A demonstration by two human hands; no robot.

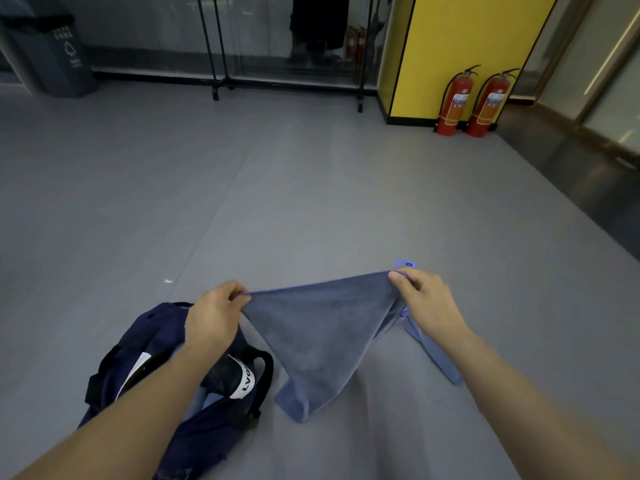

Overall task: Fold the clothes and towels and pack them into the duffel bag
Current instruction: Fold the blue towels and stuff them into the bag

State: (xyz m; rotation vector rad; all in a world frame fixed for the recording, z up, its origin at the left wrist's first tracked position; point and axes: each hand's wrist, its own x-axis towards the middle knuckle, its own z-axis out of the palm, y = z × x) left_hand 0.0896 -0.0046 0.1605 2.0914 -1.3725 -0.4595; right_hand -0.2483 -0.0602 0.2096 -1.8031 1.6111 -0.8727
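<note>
I hold a blue-grey towel (322, 327) up by its top edge, stretched between both hands. My left hand (214, 317) pinches the left corner and my right hand (422, 299) pinches the right corner, where a small blue tag sticks up. The towel hangs down in a triangle, its lower tip folded on the grey floor. A navy duffel bag (166, 403) lies open on the floor under my left forearm, with black straps, a white label and some cloth inside. A narrow strip of the towel trails on the floor behind my right wrist.
Grey floor mats (277, 202) stretch ahead. A black clothes rack (221, 81) stands at the far wall, a dark bin (59, 53) at far left. Two red fire extinguishers (471, 102) stand by a yellow pillar (460, 50) at far right.
</note>
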